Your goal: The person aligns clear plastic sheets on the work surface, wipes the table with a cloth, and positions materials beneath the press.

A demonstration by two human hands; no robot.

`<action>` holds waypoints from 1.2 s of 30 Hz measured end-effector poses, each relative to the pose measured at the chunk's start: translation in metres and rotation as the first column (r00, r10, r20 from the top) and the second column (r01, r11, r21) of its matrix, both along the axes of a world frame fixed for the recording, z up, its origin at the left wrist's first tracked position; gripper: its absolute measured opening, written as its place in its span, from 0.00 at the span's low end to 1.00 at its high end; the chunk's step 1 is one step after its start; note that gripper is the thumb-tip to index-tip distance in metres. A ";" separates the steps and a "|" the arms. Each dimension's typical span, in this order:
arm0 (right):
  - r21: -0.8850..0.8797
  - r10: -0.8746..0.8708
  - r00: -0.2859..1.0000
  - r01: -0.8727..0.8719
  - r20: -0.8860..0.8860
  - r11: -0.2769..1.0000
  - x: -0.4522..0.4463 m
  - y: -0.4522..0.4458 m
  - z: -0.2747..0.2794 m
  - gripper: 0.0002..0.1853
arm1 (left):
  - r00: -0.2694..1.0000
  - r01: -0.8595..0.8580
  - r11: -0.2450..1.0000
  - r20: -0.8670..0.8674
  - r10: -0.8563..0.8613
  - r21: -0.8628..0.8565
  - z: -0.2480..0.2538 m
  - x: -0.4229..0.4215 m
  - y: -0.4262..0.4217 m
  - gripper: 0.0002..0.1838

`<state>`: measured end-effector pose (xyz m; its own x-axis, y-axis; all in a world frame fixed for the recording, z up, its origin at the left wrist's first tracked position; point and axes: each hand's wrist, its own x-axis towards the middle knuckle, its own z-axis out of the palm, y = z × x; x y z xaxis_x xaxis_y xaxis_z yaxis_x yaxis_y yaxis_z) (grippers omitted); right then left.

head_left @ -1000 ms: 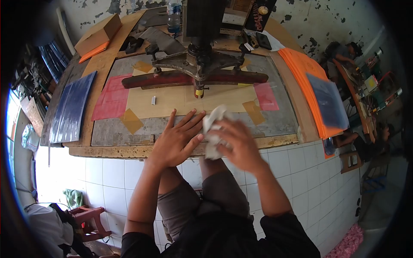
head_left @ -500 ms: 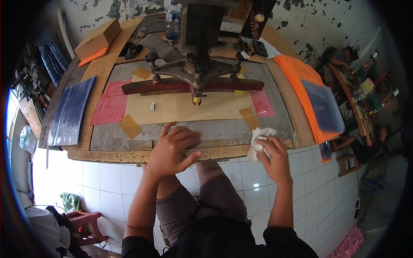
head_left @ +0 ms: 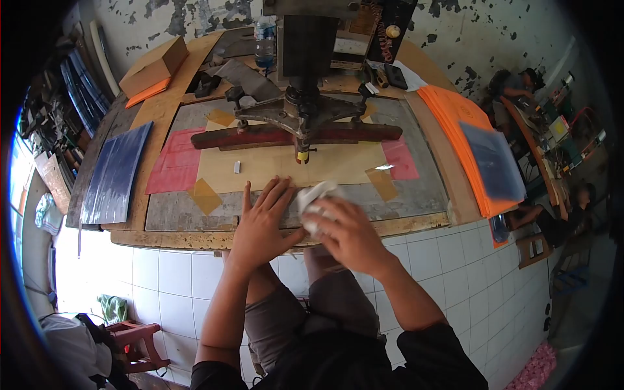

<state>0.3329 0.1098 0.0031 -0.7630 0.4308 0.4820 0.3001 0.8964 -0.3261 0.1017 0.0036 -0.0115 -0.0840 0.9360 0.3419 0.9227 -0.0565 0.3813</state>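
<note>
My right hand (head_left: 341, 231) grips a crumpled white cloth (head_left: 318, 198), slightly blurred, at the near edge of a cream sheet (head_left: 279, 170). Fingers stretched out, my left hand (head_left: 263, 218) lies near the front of the grey board (head_left: 227, 214), its fingertips reaching the sheet's near edge. Brown tape (head_left: 205, 196) and pink pieces (head_left: 175, 159) lie at the sheet's ends. A small white piece (head_left: 237, 167) rests on the sheet. Above it stands a metal press head (head_left: 296, 117) with a long red-and-black bar (head_left: 260, 135).
Dark blue clear-covered sheets (head_left: 117, 172) lie at left, and a stack of orange sheets (head_left: 455, 123) at right. A cardboard box (head_left: 153, 65), a water bottle (head_left: 264, 42) and a phone (head_left: 395, 77) sit toward the back. Other people sit at a bench on the far right.
My right hand has moved left with the cloth, from the board's right front to beside my left hand. My left hand's fingers have straightened forward. The whole view has shifted slightly.
</note>
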 end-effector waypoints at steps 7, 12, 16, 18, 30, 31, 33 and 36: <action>-0.085 -0.322 0.947 0.320 -0.010 0.944 0.063 0.101 -0.015 0.19 | 1.000 -0.017 1.000 -0.009 0.017 -0.007 0.003 0.003 0.000 0.54; 0.080 -0.587 0.806 0.582 0.071 0.809 0.104 0.083 -0.021 0.19 | 1.000 0.012 1.000 0.000 -0.012 -0.004 0.001 0.001 0.001 0.55; -0.073 -0.148 0.980 0.159 0.136 0.985 0.083 0.010 0.002 0.25 | 0.996 0.085 0.996 0.002 -0.085 -0.003 -0.001 -0.002 0.000 0.56; -0.155 0.073 0.988 -0.051 0.137 0.987 0.060 -0.007 0.013 0.26 | 0.995 0.102 0.995 -0.006 -0.102 -0.004 -0.002 -0.002 0.000 0.56; 0.068 -0.428 0.904 0.428 -0.017 0.901 0.071 0.152 -0.021 0.16 | 1.000 -0.005 0.999 -0.011 0.005 0.047 -0.001 0.002 -0.003 0.59; 0.085 -0.466 0.885 0.465 -0.007 0.881 0.075 0.145 -0.020 0.16 | 1.000 -0.001 0.999 -0.015 0.002 0.050 -0.002 0.002 -0.003 0.58; 0.074 -0.409 0.911 0.405 0.045 0.911 0.075 0.111 -0.022 0.17 | 1.000 0.009 0.998 -0.020 -0.008 0.058 -0.003 0.001 -0.003 0.58; 0.027 -0.216 0.970 0.215 0.108 0.976 0.070 0.022 -0.010 0.20 | 0.999 0.029 0.998 -0.019 -0.028 0.062 -0.004 0.000 -0.004 0.57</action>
<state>0.4025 0.1323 -0.0065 -0.7017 0.5839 0.4082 0.5199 0.8114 -0.2670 0.1017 -0.0006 -0.0155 -0.0504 0.9148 0.4008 0.9272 -0.1063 0.3592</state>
